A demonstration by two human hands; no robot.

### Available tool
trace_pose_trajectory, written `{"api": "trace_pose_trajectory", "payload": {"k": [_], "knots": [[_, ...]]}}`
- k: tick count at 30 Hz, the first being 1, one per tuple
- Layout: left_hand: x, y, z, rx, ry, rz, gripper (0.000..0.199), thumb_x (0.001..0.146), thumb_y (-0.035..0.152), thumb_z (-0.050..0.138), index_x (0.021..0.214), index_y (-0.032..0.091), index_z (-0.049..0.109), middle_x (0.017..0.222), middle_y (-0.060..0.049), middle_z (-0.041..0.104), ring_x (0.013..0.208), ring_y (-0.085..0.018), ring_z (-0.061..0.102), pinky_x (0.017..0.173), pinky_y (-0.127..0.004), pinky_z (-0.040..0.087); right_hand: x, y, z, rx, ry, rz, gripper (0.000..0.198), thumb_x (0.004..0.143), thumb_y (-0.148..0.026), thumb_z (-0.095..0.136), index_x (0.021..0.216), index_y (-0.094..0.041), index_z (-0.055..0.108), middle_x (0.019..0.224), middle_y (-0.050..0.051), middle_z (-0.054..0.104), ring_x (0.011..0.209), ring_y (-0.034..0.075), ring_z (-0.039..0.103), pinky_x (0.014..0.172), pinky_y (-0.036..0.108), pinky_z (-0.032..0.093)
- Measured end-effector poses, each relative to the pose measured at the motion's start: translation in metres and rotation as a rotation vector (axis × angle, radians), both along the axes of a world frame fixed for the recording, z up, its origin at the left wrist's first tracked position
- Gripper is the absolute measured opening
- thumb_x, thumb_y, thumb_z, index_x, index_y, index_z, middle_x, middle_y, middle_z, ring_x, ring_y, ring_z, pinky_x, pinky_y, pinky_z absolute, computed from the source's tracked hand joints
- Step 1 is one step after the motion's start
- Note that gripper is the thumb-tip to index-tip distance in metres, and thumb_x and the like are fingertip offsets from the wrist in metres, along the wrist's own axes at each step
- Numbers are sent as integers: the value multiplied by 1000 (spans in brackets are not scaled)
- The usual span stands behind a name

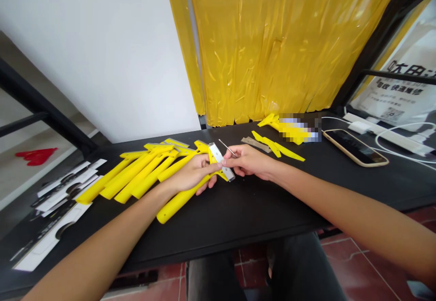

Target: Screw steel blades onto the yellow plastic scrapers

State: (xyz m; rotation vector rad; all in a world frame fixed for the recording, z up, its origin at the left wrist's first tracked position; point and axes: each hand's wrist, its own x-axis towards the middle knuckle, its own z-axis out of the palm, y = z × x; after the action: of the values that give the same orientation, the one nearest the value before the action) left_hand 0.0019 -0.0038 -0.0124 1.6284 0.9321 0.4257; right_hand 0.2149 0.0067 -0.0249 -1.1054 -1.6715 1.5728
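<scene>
My left hand [194,172] is closed around a yellow scraper [179,202], its long handle slanting down to the left. Across the scraper's head lies a silver metal blade plate [220,161] with holes along it. At the plate, my right hand [250,160] pinches a thin metal rod [227,147], which may be a hex key; its lower end is hidden by the fingers. The right fingertips touch the plate near its middle. Several more yellow scrapers [131,176] lie side by side to the left of my left hand.
White-and-black cards [44,242] are piled at the left. Flat yellow pieces [277,147] and a grey metal strip [256,144] lie beyond my right hand. A phone [354,147], white cables and a power strip [388,132] occupy the right. A yellow plastic curtain [272,51] hangs behind the black table [259,214].
</scene>
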Motion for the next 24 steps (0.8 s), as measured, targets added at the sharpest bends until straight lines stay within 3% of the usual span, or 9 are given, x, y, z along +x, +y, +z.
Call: {"api": "trace_pose_trajectory", "payload": {"k": [4, 6, 9, 12, 15, 19, 24], "knots": [[-1, 1, 2, -13, 13, 16, 31, 94, 47, 59, 96, 16, 58, 57, 0, 64, 31, -10, 50, 32, -18, 32, 3, 3, 0, -56, 49, 36, 27, 78, -42, 78, 82, -21, 63, 50, -5, 53, 41, 6, 39, 36, 19, 13], [-4, 4, 4, -2, 6, 45, 29, 93, 43, 59, 90, 14, 61, 57, -2, 65, 32, -10, 51, 32, -19, 32, 4, 6, 1, -33, 73, 46, 30, 83, -49, 71, 88, -20, 68, 63, -1, 63, 41, 6, 38, 36, 21, 12], [-10, 11, 6, 36, -7, 140, 33, 93, 40, 58, 73, 14, 59, 55, -5, 65, 31, -10, 50, 33, -21, 36, 9, 15, 2, 170, -11, -76, 33, 88, -51, 63, 93, -19, 73, 85, 4, 72, 45, 6, 41, 38, 23, 22], [-15, 16, 7, 32, -38, 245, 28, 91, 39, 59, 75, 16, 60, 55, -4, 65, 31, -10, 48, 34, -22, 38, 23, 29, 3, 415, -253, -203, 20, 86, -36, 66, 89, -19, 76, 80, 3, 73, 68, 13, 61, 58, 23, 42], [-14, 16, 6, 22, -38, 220, 28, 92, 39, 57, 76, 16, 61, 58, -5, 67, 32, -10, 48, 35, -23, 39, 47, 44, 7, 563, -600, -295, 13, 84, -30, 68, 88, -21, 76, 85, 4, 75, 79, 18, 66, 69, 27, 43], [-11, 14, 2, 19, 7, 150, 32, 93, 38, 54, 73, 15, 60, 58, -6, 67, 32, -10, 49, 34, -22, 36, 78, 58, 13, 504, -961, -301, 22, 81, -43, 70, 79, -21, 74, 80, 6, 73, 73, 20, 65, 62, 29, 39], [-11, 14, -3, 6, 31, 104, 27, 94, 38, 54, 81, 15, 61, 60, -5, 67, 33, -11, 51, 35, -21, 35, 91, 63, 14, 456, -1091, -281, 28, 73, -45, 77, 83, -20, 70, 86, 7, 74, 75, 22, 64, 59, 29, 37]]}}
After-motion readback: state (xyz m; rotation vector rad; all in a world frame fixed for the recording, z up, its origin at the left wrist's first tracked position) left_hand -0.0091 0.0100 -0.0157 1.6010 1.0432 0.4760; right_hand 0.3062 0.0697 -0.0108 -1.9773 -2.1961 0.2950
